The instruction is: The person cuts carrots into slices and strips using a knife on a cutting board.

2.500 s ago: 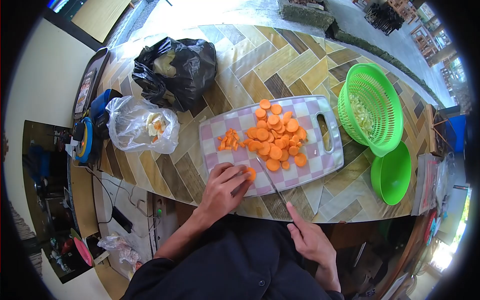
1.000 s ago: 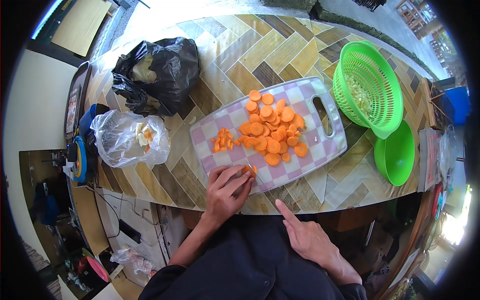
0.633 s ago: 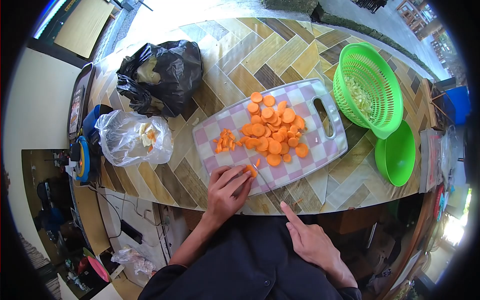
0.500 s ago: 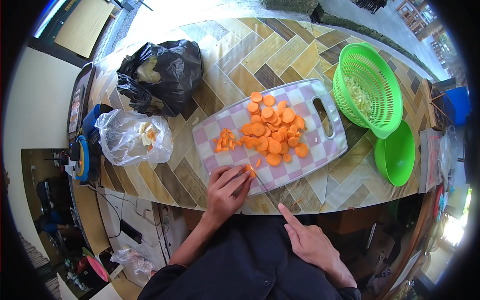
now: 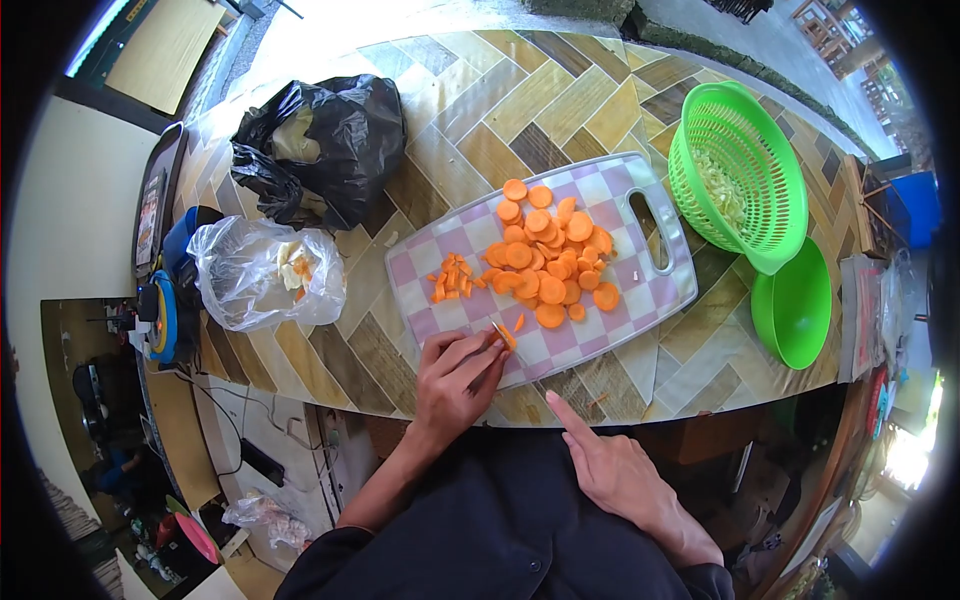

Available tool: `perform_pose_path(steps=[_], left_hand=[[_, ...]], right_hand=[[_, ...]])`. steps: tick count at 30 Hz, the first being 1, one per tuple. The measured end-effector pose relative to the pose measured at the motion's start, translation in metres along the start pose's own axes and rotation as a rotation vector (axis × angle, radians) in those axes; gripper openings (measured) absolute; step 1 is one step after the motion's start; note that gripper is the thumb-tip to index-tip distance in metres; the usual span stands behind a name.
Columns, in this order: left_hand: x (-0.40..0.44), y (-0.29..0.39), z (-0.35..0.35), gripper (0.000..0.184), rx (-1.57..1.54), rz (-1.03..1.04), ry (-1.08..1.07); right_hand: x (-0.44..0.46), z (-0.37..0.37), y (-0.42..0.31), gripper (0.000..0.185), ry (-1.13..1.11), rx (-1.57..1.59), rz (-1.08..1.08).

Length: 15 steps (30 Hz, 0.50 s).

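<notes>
My left hand (image 5: 460, 380) has its fingertips pressed on a small carrot piece (image 5: 507, 336) at the near edge of the checkered cutting board (image 5: 440, 240). My right hand (image 5: 625, 485) is just off the board's near side, its index finger stretched forward and the other fingers curled round a knife. The handle is hidden in the palm, and the thin blade hardly shows now. Carrot slices (image 5: 550, 255) are heaped on the board's middle. To their left lies a small pile of cut carrot bits (image 5: 453, 278).
A green colander (image 5: 790, 180) with shredded pale vegetable stands at the right, beside a green bowl (image 5: 793, 310). At the left are a black plastic bag (image 5: 355, 140) and a clear plastic bag (image 5: 235, 285) with scraps. The table's near edge (image 5: 620, 422) runs along my body.
My right hand has shifted slightly left and forward, and the knife blade, plain before, is now hard to see. My left hand stays in place on the carrot piece.
</notes>
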<state>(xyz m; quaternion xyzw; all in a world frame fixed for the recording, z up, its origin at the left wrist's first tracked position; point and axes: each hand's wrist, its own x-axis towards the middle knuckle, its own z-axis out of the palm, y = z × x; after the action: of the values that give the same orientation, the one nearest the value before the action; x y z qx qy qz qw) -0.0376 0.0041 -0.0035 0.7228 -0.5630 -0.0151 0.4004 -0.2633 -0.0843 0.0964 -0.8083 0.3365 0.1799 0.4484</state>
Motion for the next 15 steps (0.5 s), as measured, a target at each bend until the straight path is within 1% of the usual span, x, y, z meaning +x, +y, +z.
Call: perform_pose_path(steps=[5,8,11,15], left_hand=[[-0.001,0.0,0.001,0.024,0.002,0.004,-0.007],[-0.002,-0.002,0.002,0.025,0.025,0.029,-0.004],[-0.003,-0.004,0.003,0.027,0.041,0.063,-0.005],[-0.002,-0.002,0.003,0.026,0.041,0.054,-0.001]], right_hand=[[0.006,0.002,0.003,0.068,-0.004,0.008,0.0],[0.007,0.007,0.008,0.069,0.051,0.048,-0.042],[0.014,0.006,0.004,0.07,0.061,0.073,-0.043],[0.009,0.011,0.008,0.069,0.074,0.09,-0.044]])
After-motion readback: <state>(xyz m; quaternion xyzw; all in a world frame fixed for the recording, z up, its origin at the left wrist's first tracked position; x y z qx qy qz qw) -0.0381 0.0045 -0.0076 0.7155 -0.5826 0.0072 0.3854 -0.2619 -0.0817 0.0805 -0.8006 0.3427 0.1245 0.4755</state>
